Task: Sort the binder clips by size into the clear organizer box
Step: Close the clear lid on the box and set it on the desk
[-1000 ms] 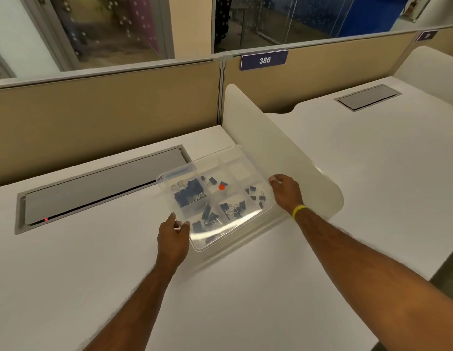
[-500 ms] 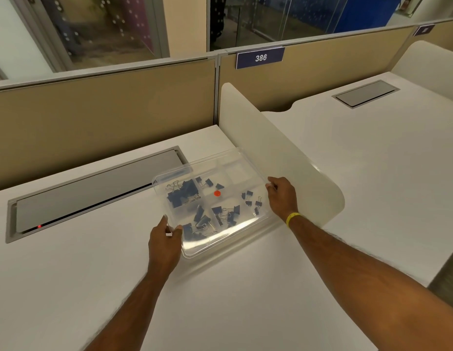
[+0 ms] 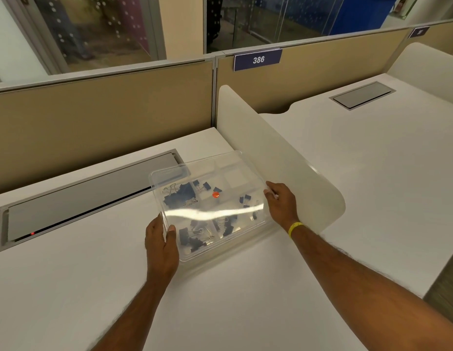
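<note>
clear organizer box, lid shut, blue binder clips inside, left hand and right hand gripping its sides

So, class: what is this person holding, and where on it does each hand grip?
The clear organizer box, held by both hands: the left hand at its near-left edge, the right hand at its right edge.

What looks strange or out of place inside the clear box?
A small red-orange round item lies among the dark blue binder clips in the clear organizer box. It is no clip; what it is cannot be told.
</note>
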`<state>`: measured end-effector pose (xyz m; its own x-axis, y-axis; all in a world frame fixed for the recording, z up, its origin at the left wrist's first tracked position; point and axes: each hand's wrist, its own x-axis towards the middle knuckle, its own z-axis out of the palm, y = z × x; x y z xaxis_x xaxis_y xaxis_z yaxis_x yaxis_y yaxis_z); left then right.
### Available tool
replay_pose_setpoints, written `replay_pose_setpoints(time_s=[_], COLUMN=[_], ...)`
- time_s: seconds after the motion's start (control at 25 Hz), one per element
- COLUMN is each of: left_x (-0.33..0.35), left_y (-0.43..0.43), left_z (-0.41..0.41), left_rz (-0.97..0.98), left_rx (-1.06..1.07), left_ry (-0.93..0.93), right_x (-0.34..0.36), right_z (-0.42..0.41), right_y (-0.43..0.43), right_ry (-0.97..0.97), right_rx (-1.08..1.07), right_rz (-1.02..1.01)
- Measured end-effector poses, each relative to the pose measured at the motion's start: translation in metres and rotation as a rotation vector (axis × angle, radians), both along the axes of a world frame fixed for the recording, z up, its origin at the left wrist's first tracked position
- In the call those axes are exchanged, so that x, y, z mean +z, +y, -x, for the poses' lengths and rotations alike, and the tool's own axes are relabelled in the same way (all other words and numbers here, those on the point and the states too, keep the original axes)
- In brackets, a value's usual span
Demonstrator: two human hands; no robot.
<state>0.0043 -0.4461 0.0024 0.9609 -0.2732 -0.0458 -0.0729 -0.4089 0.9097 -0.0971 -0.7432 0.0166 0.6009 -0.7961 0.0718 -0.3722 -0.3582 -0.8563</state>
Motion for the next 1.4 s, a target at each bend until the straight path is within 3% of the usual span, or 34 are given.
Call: replay_pose_setpoints(time_s=[0.2, 0.56, 1.16, 1.4], left_x=[-0.005, -0.002, -0.008, -0.008], left_y=[-0.005, -0.018, -0.017, -0.019], left_z=[-0.008, -0.010, 0.007, 0.009], left_rz=[-0.076, -0.303, -0.215, -0.243], left_rx=[-0.014, 0.015, 0.027, 0.059], left_ry=[0.005, -0.022, -0.061, -0.079], right_x=[0.006, 0.016, -0.009, -0.014], right_z=[0.000, -0.019, -0.005, -0.003], right_y=[-0.007, -0.016, -0.007, -0.012], right_ry=[0.026, 0.128, 0.126, 0.148], right_rx=[0.011, 0.030, 0.054, 0.107], right_rz=[-0.152, -0.002, 0.157, 0.062])
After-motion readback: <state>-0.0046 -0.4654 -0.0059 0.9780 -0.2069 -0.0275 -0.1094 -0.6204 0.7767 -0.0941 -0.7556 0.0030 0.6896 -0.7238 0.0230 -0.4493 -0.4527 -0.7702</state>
